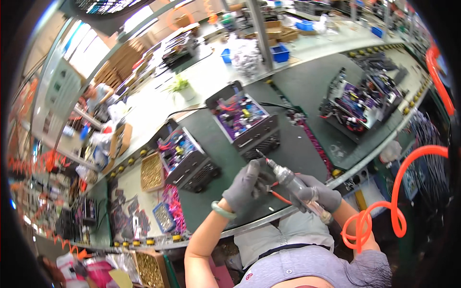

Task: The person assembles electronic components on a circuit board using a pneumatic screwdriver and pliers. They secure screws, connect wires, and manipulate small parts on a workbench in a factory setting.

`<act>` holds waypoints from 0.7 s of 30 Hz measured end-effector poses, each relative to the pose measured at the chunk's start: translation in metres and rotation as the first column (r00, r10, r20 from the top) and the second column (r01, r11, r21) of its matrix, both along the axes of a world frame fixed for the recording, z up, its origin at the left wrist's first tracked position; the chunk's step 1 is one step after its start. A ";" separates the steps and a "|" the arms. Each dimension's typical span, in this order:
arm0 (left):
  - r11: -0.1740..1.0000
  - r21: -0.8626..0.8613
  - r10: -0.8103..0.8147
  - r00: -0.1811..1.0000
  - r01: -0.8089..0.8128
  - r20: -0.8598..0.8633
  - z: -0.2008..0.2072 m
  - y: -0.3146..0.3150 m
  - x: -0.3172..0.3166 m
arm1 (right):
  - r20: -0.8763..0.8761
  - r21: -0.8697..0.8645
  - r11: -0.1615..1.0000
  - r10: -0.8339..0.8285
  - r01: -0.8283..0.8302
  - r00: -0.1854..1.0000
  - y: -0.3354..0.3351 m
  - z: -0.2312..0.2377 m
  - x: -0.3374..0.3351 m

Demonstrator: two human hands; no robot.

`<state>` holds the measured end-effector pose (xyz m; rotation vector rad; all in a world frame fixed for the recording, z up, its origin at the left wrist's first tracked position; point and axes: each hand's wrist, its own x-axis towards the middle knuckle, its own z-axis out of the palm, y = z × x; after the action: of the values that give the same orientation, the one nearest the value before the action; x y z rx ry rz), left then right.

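My right hand (324,193), in a grey glove, is wrapped round a power screwdriver (291,181) with a slim bit pointing up and to the left. Close to the bit, my left hand (244,185), also gloved, has its fingers drawn together in a pinch; anything in it is too small to make out. Beyond both hands stands an open black electronics case (242,117) with a purple circuit board, wires and small parts inside. A similar open case (180,151) sits to its left on the dark bench mat (211,206).
An orange coiled hose (394,211) hangs at my right. Further right lies another opened unit (360,103). At left are a cardboard box of brass-coloured screws (151,172) and a blue tray of small metal parts (163,217). A potted plant (181,87) stands behind the cases.
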<state>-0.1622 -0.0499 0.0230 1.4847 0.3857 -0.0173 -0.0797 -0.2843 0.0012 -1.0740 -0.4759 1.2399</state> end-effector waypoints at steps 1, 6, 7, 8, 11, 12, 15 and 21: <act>0.998 0.070 0.003 0.999 0.000 -0.035 0.002 0.000 0.006 | 0.053 0.004 0.998 -0.056 0.056 0.997 -0.009 -0.001 0.008; 0.183 0.892 -0.211 0.869 -0.414 0.447 0.035 0.012 0.094 | 0.109 -0.149 0.954 -0.246 0.260 0.963 -0.018 -0.008 0.038; 0.143 0.913 -0.292 0.865 -0.382 0.408 0.036 0.013 0.114 | 0.118 -0.177 0.945 -0.256 0.274 0.959 -0.015 -0.010 0.041; 0.090 0.930 -0.366 0.856 -0.356 0.364 0.036 0.017 0.134 | 0.127 -0.197 0.939 -0.262 0.283 0.957 -0.010 -0.009 0.045; -0.033 0.972 -0.350 0.908 0.233 -0.230 0.052 0.020 0.183 | 0.092 -0.168 0.951 -0.249 0.261 0.964 -0.001 -0.010 0.051; -0.045 0.866 -0.292 0.823 0.498 -0.488 0.055 0.020 0.192 | 0.088 -0.151 0.959 -0.228 0.240 0.970 0.002 -0.014 0.055; 0.056 0.805 -0.403 0.751 0.591 -0.524 0.051 0.026 0.201 | 0.058 -0.136 0.960 -0.238 0.244 0.970 -0.002 -0.024 0.061; 0.096 0.827 -0.472 0.757 0.554 -0.452 0.038 0.033 0.199 | 0.057 -0.101 0.972 -0.207 0.212 0.977 -0.004 -0.026 0.061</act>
<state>0.0368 -0.0171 0.0614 2.8120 -0.2141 -0.5179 -0.0186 -0.2888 -0.0250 -1.2132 -0.3240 1.0655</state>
